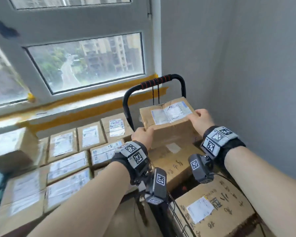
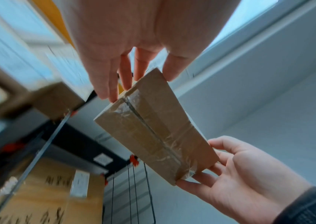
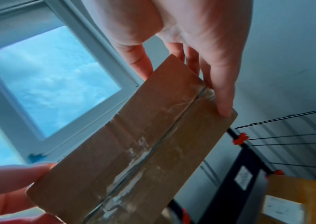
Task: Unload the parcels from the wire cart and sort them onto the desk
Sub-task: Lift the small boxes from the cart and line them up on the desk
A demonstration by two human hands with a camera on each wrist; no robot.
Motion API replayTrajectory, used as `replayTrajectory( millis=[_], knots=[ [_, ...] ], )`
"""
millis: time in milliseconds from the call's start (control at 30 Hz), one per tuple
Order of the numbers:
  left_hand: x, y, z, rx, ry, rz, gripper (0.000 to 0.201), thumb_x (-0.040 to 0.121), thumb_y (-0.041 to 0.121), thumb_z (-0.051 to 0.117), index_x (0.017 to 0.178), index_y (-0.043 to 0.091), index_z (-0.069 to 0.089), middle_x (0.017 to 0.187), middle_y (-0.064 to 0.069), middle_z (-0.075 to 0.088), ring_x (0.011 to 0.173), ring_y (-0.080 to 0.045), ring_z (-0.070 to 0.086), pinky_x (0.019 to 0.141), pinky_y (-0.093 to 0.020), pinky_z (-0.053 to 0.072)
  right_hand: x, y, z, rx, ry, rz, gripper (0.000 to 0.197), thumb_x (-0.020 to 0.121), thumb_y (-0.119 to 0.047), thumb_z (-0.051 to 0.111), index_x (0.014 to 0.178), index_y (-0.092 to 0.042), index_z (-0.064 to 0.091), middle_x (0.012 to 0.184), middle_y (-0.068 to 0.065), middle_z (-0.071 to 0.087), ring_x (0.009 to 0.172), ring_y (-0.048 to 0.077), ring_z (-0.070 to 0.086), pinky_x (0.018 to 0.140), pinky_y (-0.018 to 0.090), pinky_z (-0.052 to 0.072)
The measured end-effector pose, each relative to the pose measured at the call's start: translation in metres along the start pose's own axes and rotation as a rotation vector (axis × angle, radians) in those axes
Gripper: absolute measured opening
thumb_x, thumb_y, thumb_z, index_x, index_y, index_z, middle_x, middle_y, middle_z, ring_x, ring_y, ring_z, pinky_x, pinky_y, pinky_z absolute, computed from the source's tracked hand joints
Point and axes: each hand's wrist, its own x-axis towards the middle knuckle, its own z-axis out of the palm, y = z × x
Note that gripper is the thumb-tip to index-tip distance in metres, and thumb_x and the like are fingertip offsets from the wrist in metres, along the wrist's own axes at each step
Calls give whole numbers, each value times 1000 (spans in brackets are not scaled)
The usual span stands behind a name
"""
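I hold a brown cardboard parcel with a white shipping label above the wire cart, whose black handle has red wraps. My left hand grips the parcel's near-left end, thumb on top. At the far-right end my right hand pinches it. The left wrist view shows the parcel's taped underside with my left fingers on one end and the right hand at the other. In the right wrist view the parcel is held by my right fingers. More parcels lie in the cart below.
Several labelled parcels lie in rows on the desk to the left, with a taller box at its far left. A window with a yellow-taped sill runs behind. A grey wall closes the right side. The cart's wire side stands close by.
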Motion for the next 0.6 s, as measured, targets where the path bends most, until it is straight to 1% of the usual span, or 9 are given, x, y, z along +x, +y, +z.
replayTrajectory(
  millis=[67, 133, 200, 300, 333, 433, 500, 533, 600],
  knots=[
    [-14, -5, -32, -8, 79, -13, 39, 94, 32, 45, 112, 1, 58, 106, -17, 62, 102, -34, 60, 87, -38, 49, -18, -25, 14, -4, -68, -55, 34, 84, -28, 56, 114, -11, 56, 109, 6, 61, 93, 24, 54, 79, 30, 41],
    [-25, -13, -65, -30, 137, -36, 40, 95, 32, 43, 117, 2, 57, 108, -16, 61, 98, -31, 60, 83, -35, 50, -37, -51, 32, 23, -144, -83, 28, 86, -25, 55, 111, -12, 52, 105, 6, 58, 92, 24, 54, 82, 33, 45],
    [-37, -24, -99, -111, 207, -66, 36, 95, 28, 45, 114, 1, 57, 101, -15, 61, 88, -27, 58, 80, -35, 50, -57, -74, 54, 40, -218, -112, 22, 88, -22, 55, 107, -16, 47, 101, 6, 55, 91, 24, 54, 88, 41, 50],
    [-51, -49, -150, -159, 295, -113, 24, 94, 23, 48, 103, 2, 55, 85, -10, 59, 74, -20, 55, 70, -33, 53, -90, -103, 92, 6, -320, -191, 28, 86, -25, 58, 109, -15, 46, 104, 6, 57, 91, 22, 55, 88, 39, 50],
    [-56, -59, -168, -180, 317, -141, 21, 93, 23, 49, 101, 3, 54, 84, -8, 58, 77, -21, 57, 72, -34, 54, -101, -113, 106, 4, -351, -214, 31, 87, -27, 59, 113, -15, 46, 105, 5, 57, 91, 21, 57, 86, 38, 50],
    [-74, -94, -223, -216, 363, -220, 17, 87, 22, 55, 97, 8, 55, 94, -11, 61, 92, -29, 62, 89, -44, 53, -135, -137, 160, 1, -426, -246, 38, 86, -28, 61, 119, -16, 48, 106, 3, 57, 94, 21, 60, 87, 40, 53],
    [-84, -127, -260, -238, 393, -256, 24, 82, 26, 60, 94, 5, 57, 94, -14, 64, 92, -29, 64, 89, -45, 54, -160, -152, 198, 2, -483, -260, 36, 84, -26, 63, 117, -17, 50, 106, 3, 58, 92, 21, 61, 84, 40, 55],
    [-90, -144, -278, -263, 396, -284, 36, 78, 30, 63, 98, 1, 59, 96, -16, 67, 90, -30, 65, 85, -43, 55, -173, -159, 217, -5, -514, -258, 34, 85, -23, 63, 116, -17, 51, 104, 2, 57, 89, 20, 61, 81, 39, 56],
    [-102, -174, -309, -340, 369, -340, 47, 78, 33, 65, 109, -1, 59, 101, -17, 69, 83, -28, 67, 66, -35, 56, -198, -173, 251, -6, -573, -251, 37, 84, -16, 63, 119, -16, 53, 106, 3, 58, 89, 21, 60, 76, 37, 56]
  ],
)
